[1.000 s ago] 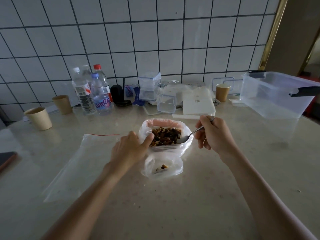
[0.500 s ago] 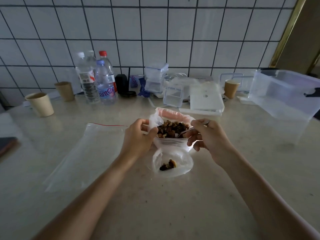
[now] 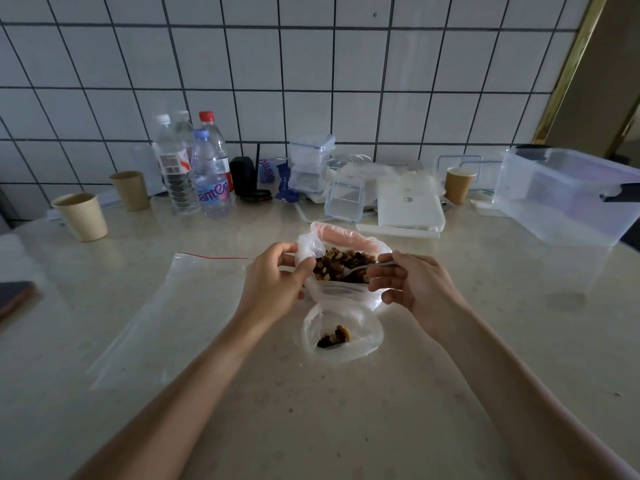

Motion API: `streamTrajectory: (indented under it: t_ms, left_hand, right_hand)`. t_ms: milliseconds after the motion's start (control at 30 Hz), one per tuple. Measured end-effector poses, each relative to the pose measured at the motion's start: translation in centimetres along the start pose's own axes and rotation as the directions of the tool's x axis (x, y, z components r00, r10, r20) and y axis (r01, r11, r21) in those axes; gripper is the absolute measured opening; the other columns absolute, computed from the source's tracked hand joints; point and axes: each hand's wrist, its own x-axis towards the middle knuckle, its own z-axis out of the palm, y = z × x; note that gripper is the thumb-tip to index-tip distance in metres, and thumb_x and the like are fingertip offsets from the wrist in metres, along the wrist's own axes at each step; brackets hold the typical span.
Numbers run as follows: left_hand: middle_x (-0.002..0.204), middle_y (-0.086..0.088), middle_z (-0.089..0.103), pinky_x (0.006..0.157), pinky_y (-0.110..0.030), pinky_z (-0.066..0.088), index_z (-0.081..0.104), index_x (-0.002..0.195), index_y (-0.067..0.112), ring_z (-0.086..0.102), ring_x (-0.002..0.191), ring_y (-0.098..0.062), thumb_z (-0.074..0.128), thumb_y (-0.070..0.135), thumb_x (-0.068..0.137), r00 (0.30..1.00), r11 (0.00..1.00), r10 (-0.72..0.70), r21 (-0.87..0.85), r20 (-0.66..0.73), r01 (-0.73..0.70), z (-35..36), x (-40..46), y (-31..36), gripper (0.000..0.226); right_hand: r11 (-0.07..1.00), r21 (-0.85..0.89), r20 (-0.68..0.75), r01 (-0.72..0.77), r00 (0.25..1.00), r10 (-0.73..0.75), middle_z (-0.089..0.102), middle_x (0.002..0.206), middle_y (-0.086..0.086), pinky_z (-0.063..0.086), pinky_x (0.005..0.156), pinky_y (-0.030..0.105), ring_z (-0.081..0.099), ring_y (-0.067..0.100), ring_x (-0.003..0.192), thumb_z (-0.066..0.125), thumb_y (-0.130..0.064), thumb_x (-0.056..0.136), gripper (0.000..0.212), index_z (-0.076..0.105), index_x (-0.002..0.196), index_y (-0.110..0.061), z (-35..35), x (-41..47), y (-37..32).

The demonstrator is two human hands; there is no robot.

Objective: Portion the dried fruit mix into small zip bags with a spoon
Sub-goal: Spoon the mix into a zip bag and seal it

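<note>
My left hand pinches the rim of the source bag to hold it open. My right hand grips the spoon, bowl down in the dried fruit mix. The small zip bag lies just in front, a few pieces inside, mouth slack. To do this scoop well: dig shallow, lift level, keep the rim taut. The small bag probably needs its mouth propped open before tipping, else spill on the counter.

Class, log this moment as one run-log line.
left hand: pinches clear fruit-mix bag rim | right hand: holds metal spoon in dried fruit mix | small clear zip bag: few pieces
</note>
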Motion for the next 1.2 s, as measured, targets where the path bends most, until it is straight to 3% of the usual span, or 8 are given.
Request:
streamTrajectory:
  t_ms: [133, 267, 400, 533, 700, 833, 1000, 1200]
  left_hand:
    - [0.107, 0.005, 0.071, 0.056, -0.023, 0.059, 0.062, 0.132, 0.019, 0.074, 0.078, -0.005, 0.073, 0.035, 0.096, 1.0, 1.0, 0.01, 0.028, -0.006, -0.01, -0.4, 0.1, -0.2, 0.041]
    - [0.102, 0.009, 0.072, 0.063, -0.025, 0.058, 0.06, 0.133, 0.02, 0.074, 0.071, -0.005, 0.069, 0.05, 0.095, 0.998, 0.963, 0.053, 0.264, 0.022, -0.057, -1.4, 0.3, -0.1, 0.05]
    - [0.074, 0.009, 0.07, 0.065, -0.033, 0.054, 0.054, 0.101, 0.027, 0.07, 0.068, -0.007, 0.066, 0.068, 0.086, 0.995, 0.879, 0.096, 0.47, -0.007, -0.082, -2.5, -0.2, 0.6, 0.045]
    - [0.07, 0.007, 0.074, 0.063, -0.031, 0.049, 0.063, 0.084, 0.025, 0.072, 0.06, -0.007, 0.072, 0.065, 0.084, 0.969, 0.911, -0.022, 0.404, 0.246, -0.082, -3.7, -1.0, 2.1, 0.041]
    - [0.077, 0.01, 0.078, 0.064, -0.022, 0.05, 0.071, 0.09, 0.03, 0.073, 0.064, -0.003, 0.075, 0.057, 0.087, 0.854, 0.871, -0.143, 0.474, 0.5, -0.132, -3.4, -2.3, 3.1, 0.027]
    - [0.075, 0.012, 0.076, 0.052, -0.018, 0.052, 0.074, 0.093, 0.021, 0.075, 0.064, -0.009, 0.074, 0.03, 0.096, 0.843, 0.927, -0.146, 0.369, 0.518, -0.066, -3.1, -2.5, 3.1, 0.01]
    - [0.08, 0.0, 0.077, 0.056, -0.029, 0.058, 0.074, 0.1, 0.013, 0.079, 0.073, -0.024, 0.072, 0.026, 0.099, 0.818, 0.974, -0.208, 0.187, 0.536, 0.126, -3.1, -2.2, 3.6, 0.013]
    - [0.066, 0.001, 0.075, 0.053, -0.03, 0.06, 0.069, 0.092, 0.021, 0.072, 0.055, -0.018, 0.065, 0.026, 0.101, 0.901, 0.888, -0.082, 0.442, 0.426, -0.128, -2.4, -2.7, 2.6, 0.011]
  right_hand:
    - [0.999, 0.042, -0.018, 0.023, 1.0, -0.022, 0.076, 0.085, 0.023, 0.047, 0.043, 0.029, 0.07, 0.028, 0.06, 0.044, -0.012, 0.109, 0.028, 0.066, 0.101, 0.003, -0.4, -0.1, -0.4]
    - [0.996, 0.079, -0.019, 0.05, 0.999, -0.049, 0.074, 0.081, 0.022, 0.045, 0.041, 0.029, 0.067, 0.027, 0.056, 0.045, -0.011, 0.107, 0.027, 0.067, 0.098, 0.002, -0.7, -0.3, -1.1]
    - [0.991, 0.091, 0.015, 0.097, 0.995, -0.099, 0.071, 0.079, 0.022, 0.042, 0.041, 0.029, 0.064, 0.028, 0.055, 0.046, -0.014, 0.108, 0.029, 0.067, 0.099, 0.003, -1.1, -0.9, -2.2]
    - [0.992, 0.063, 0.078, 0.106, 0.991, -0.111, 0.068, 0.074, 0.02, 0.039, 0.04, 0.029, 0.061, 0.027, 0.052, 0.046, -0.018, 0.108, 0.031, 0.067, 0.097, 0.001, -1.7, -1.8, -3.3]
    - [0.988, -0.098, 0.209, 0.117, 0.973, -0.095, 0.065, 0.07, 0.019, 0.038, 0.039, 0.027, 0.059, 0.029, 0.05, 0.045, -0.021, 0.109, 0.035, 0.068, 0.091, -0.001, -2.4, -2.9, -4.0]
    - [0.924, -0.308, 0.282, 0.225, 0.95, -0.137, 0.063, 0.066, 0.017, 0.039, 0.041, 0.029, 0.059, 0.03, 0.051, 0.042, -0.027, 0.111, 0.039, 0.064, 0.091, -0.002, -2.3, -3.0, -3.7]
    - [0.777, -0.392, 0.38, 0.493, 0.856, -0.352, 0.056, 0.05, 0.019, 0.035, 0.04, 0.026, 0.049, 0.03, 0.042, 0.039, -0.034, 0.11, 0.044, 0.061, 0.077, -0.016, -1.8, -3.0, -3.7]
    - [0.691, -0.389, 0.356, 0.609, 0.792, -0.497, 0.053, 0.046, 0.011, 0.036, 0.046, 0.016, 0.045, 0.021, 0.04, 0.04, -0.036, 0.108, 0.043, 0.06, 0.075, -0.019, -1.3, -3.3, -3.4]
